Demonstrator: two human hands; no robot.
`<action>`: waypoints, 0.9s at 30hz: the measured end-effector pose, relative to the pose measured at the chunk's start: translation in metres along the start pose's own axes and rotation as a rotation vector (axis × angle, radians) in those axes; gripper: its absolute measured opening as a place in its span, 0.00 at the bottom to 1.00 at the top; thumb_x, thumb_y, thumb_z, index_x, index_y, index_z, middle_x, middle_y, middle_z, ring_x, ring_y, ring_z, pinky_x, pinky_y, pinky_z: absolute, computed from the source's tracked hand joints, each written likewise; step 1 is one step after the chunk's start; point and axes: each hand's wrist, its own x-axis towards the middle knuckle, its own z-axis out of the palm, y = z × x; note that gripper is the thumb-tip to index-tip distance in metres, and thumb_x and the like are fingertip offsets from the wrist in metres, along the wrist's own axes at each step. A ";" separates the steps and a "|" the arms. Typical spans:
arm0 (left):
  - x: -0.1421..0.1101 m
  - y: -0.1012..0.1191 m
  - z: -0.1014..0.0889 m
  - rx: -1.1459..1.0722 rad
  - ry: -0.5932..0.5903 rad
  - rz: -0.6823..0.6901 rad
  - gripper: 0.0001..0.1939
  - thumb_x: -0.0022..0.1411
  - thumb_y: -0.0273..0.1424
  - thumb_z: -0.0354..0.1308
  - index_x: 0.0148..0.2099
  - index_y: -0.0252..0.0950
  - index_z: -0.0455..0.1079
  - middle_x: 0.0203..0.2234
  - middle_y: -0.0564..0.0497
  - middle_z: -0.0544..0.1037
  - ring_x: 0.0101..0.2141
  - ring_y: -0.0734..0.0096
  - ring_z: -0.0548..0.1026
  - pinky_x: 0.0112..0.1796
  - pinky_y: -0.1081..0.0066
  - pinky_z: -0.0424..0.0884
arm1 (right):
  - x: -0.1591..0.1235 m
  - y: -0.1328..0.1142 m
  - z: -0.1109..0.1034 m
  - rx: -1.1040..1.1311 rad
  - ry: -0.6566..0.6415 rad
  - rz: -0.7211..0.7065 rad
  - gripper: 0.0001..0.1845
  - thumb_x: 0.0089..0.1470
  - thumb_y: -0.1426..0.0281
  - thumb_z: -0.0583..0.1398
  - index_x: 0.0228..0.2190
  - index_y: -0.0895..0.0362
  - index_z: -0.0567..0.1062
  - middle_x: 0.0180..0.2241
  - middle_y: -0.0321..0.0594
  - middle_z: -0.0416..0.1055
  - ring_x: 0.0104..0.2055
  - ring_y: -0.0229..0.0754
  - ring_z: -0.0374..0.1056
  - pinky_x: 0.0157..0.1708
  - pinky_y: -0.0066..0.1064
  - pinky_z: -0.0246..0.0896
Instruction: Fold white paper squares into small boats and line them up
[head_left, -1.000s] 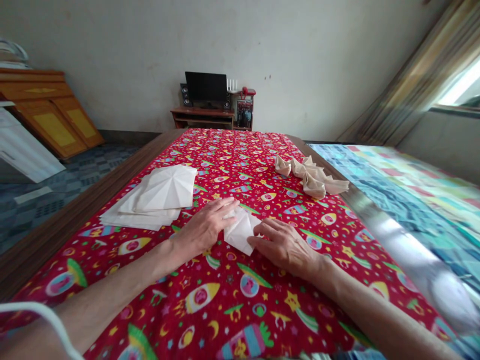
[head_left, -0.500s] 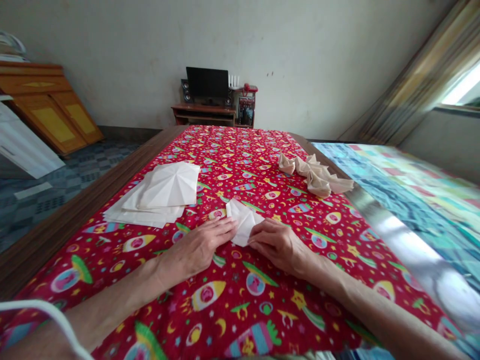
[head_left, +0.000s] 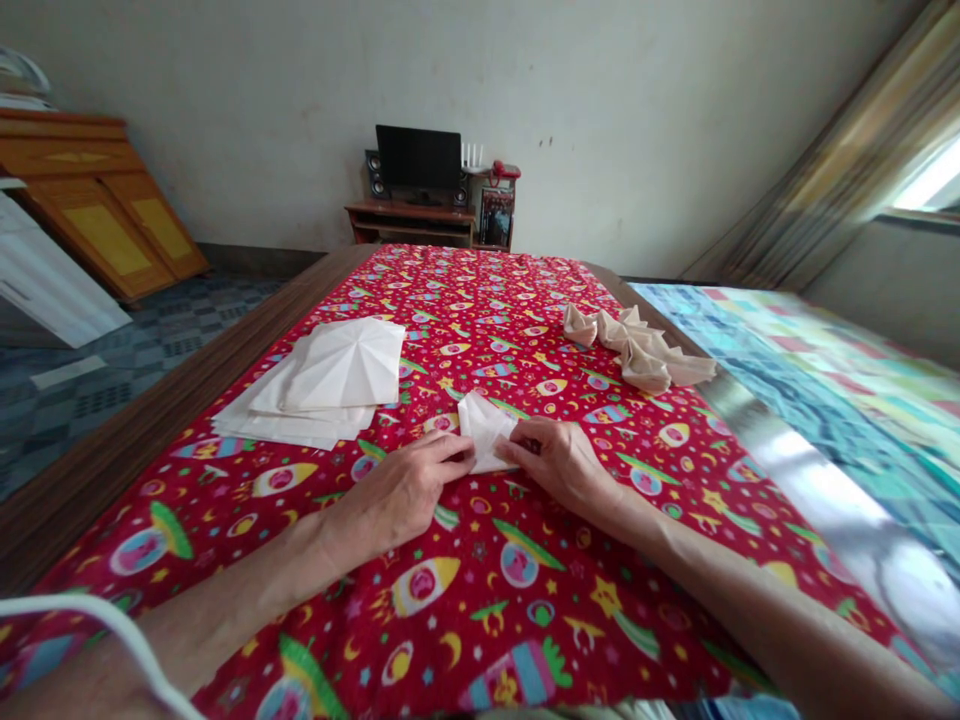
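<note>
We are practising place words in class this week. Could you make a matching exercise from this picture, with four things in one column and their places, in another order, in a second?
Things
1. Small folded paper
2. Pile of white sheets
3. Tan folded shapes
4. Black monitor

Places
A. On the desk by the wall
B. Towards the right side of the red cloth
C. Between the left hand and the right hand
D. Towards the left side of the red cloth

Right pairs: 1-C, 2-D, 3-B, 4-A
</note>
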 end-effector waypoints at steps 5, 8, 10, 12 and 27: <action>-0.001 0.003 0.003 0.002 0.065 -0.035 0.21 0.60 0.17 0.44 0.52 0.31 0.69 0.45 0.46 0.75 0.47 0.68 0.71 0.51 0.68 0.69 | 0.001 0.001 0.001 -0.039 0.005 0.005 0.14 0.54 0.61 0.58 0.23 0.56 0.73 0.21 0.33 0.69 0.21 0.32 0.58 0.23 0.25 0.45; -0.001 0.008 0.001 0.027 0.016 -0.037 0.23 0.61 0.17 0.44 0.56 0.33 0.65 0.47 0.46 0.73 0.48 0.68 0.70 0.50 0.68 0.69 | 0.001 0.004 0.003 -0.064 0.022 -0.023 0.15 0.56 0.60 0.57 0.23 0.56 0.72 0.21 0.34 0.69 0.21 0.32 0.58 0.23 0.25 0.44; -0.001 0.011 -0.001 0.048 -0.037 -0.042 0.23 0.62 0.18 0.44 0.57 0.34 0.65 0.48 0.47 0.72 0.48 0.67 0.69 0.50 0.67 0.69 | 0.002 0.006 0.005 -0.080 0.033 -0.021 0.15 0.56 0.60 0.57 0.24 0.56 0.72 0.21 0.34 0.69 0.21 0.32 0.59 0.23 0.25 0.44; -0.002 0.014 -0.003 0.067 -0.081 -0.042 0.23 0.61 0.17 0.45 0.56 0.35 0.65 0.48 0.47 0.71 0.48 0.66 0.68 0.50 0.66 0.69 | 0.002 0.007 0.006 -0.096 0.037 -0.018 0.15 0.56 0.60 0.57 0.24 0.56 0.72 0.21 0.34 0.69 0.22 0.33 0.60 0.23 0.25 0.44; -0.003 0.018 -0.002 0.137 -0.094 0.007 0.25 0.57 0.15 0.43 0.55 0.31 0.65 0.48 0.45 0.71 0.51 0.64 0.66 0.53 0.64 0.67 | 0.003 0.001 0.006 -0.190 0.050 -0.018 0.13 0.56 0.62 0.57 0.24 0.56 0.71 0.24 0.36 0.71 0.25 0.35 0.63 0.25 0.26 0.45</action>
